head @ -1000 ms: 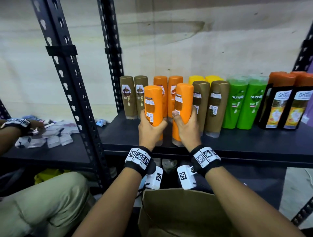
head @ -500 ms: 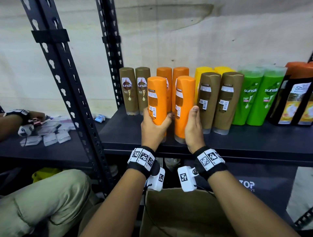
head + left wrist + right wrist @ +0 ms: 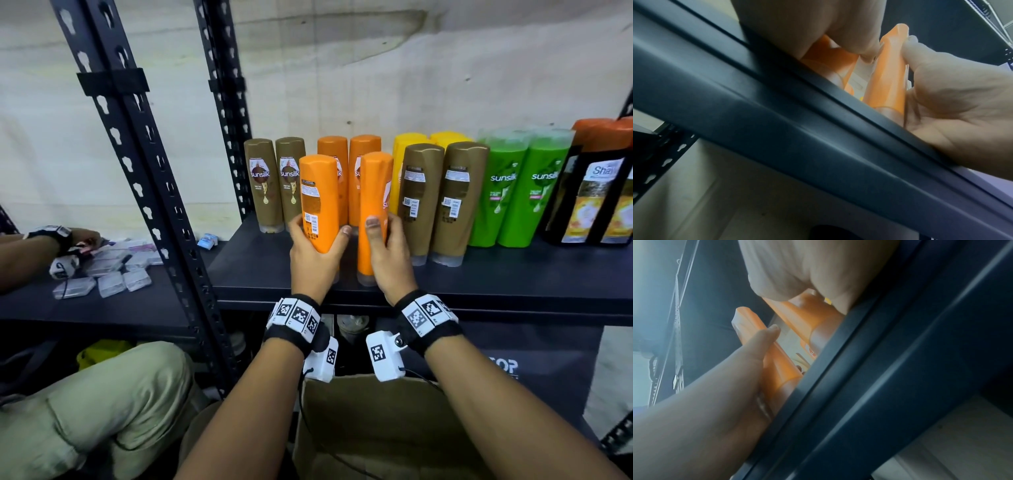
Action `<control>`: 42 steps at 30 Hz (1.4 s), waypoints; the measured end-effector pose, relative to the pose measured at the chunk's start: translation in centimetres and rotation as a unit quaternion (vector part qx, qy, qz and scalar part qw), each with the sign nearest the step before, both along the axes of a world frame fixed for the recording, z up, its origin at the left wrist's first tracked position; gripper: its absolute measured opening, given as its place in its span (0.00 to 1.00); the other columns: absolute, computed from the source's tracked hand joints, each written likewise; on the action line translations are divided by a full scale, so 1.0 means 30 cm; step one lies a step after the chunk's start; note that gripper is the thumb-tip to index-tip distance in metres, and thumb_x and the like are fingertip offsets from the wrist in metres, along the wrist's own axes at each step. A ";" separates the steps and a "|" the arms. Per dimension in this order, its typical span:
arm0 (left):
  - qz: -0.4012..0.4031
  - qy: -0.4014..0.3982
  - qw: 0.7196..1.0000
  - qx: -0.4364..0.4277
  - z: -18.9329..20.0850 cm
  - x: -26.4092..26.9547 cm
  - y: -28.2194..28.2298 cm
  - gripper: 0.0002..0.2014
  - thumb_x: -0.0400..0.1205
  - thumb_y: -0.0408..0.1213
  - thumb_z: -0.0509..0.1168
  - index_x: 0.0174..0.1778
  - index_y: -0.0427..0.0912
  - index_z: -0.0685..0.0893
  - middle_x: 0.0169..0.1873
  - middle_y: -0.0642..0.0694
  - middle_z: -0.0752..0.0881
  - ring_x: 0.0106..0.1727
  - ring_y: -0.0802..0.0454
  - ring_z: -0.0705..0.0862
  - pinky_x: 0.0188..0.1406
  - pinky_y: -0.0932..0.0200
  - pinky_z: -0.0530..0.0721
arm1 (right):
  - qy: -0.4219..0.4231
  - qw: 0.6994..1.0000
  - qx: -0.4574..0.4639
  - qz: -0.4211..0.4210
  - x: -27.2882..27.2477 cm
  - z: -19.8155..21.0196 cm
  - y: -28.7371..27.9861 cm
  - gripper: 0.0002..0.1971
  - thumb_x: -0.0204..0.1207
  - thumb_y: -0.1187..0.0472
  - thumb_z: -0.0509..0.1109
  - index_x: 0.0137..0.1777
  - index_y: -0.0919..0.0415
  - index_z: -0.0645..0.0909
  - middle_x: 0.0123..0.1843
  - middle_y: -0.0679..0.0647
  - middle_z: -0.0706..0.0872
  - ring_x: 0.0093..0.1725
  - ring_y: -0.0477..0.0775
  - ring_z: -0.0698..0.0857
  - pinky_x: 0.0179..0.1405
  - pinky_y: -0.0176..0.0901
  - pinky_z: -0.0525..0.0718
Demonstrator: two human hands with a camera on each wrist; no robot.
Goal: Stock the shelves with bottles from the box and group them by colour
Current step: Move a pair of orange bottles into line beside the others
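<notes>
2 tall orange plastic bottles are in hand in the head view: the left hand (image 3: 313, 263) wraps its fingers and thumb round the left orange bottle (image 3: 319, 202), the right hand (image 3: 388, 255) clasps the right orange bottle (image 3: 374, 212). Both stand at the front of the black metal shelf (image 3: 479, 277), directly in front of the 2 orange bottles at the back (image 3: 349, 178). Beside that back pair stand 2 brown bottles (image 3: 277, 185) on one side and 2 yellow bottles (image 3: 404, 150) on the other, the yellow ones partly hidden by 2 more brown bottles (image 3: 442, 202). The brown cardboard box (image 3: 394, 428) sits below the shelf edge.

In the left wrist view the left hand (image 3: 807, 27) is curled on its bottle (image 3: 830, 63) above the shelf lip (image 3: 797, 113).

In the right wrist view the right hand (image 3: 813, 269) likewise grips its bottle (image 3: 807, 316).

Doing it well likely means seating both bases flat, nudging them back to touch the orange pair, turning labels forward, then releasing gently so neighbours stay upright.
</notes>
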State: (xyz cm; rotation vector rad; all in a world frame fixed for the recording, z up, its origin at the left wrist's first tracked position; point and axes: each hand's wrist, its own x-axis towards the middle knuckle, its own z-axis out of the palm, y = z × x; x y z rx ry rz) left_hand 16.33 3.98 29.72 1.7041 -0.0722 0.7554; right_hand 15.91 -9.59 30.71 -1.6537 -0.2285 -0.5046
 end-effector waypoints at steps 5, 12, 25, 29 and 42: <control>-0.002 -0.018 1.000 0.000 -0.004 -0.006 -0.002 0.38 0.73 0.65 0.75 0.70 0.64 0.59 0.62 0.53 0.81 0.55 0.57 0.86 0.48 0.62 0.86 | 0.010 1.000 0.000 0.000 0.001 0.000 0.002 0.37 0.68 0.21 0.66 0.71 0.42 0.67 0.73 0.49 0.77 0.69 0.50 0.81 0.70 0.55 0.82; -0.012 -0.021 1.000 -0.007 -0.007 -0.007 0.000 0.39 0.72 0.67 0.73 0.72 0.61 0.59 0.60 0.54 0.79 0.54 0.64 0.84 0.45 0.64 0.84 | -0.006 1.000 0.012 -0.021 0.011 -0.017 -0.001 0.39 0.69 0.35 0.79 0.71 0.46 0.62 0.73 0.52 0.76 0.69 0.51 0.81 0.61 0.45 0.83; 0.026 -0.023 0.999 0.016 -0.013 -0.003 0.005 0.36 0.74 0.62 0.75 0.72 0.55 0.66 0.65 0.55 0.70 0.57 0.72 0.75 0.46 0.82 0.71 | -0.004 1.000 -0.013 -0.016 0.010 -0.025 -0.006 0.29 0.77 0.26 0.58 0.75 0.36 0.65 0.67 0.40 0.79 0.58 0.42 0.82 0.48 0.35 0.77; 0.042 -0.014 0.999 0.010 -0.016 -0.007 0.004 0.35 0.74 0.60 0.76 0.72 0.52 0.70 0.64 0.53 0.65 0.58 0.63 0.76 0.48 0.79 0.72 | -0.006 1.000 -0.006 -0.017 0.012 -0.030 -0.008 0.27 0.78 0.30 0.65 0.74 0.37 0.67 0.69 0.44 0.82 0.62 0.48 0.84 0.53 0.42 0.81; -0.007 -0.001 0.998 -0.060 0.013 -0.040 0.009 0.26 0.74 0.57 0.70 0.64 0.54 0.70 0.54 0.58 0.82 0.50 0.75 0.81 0.47 0.70 0.76 | -0.024 0.999 -0.012 -0.020 0.009 -0.035 0.000 0.26 0.77 0.29 0.64 0.71 0.38 0.67 0.65 0.40 0.80 0.55 0.33 0.80 0.45 0.28 0.76</control>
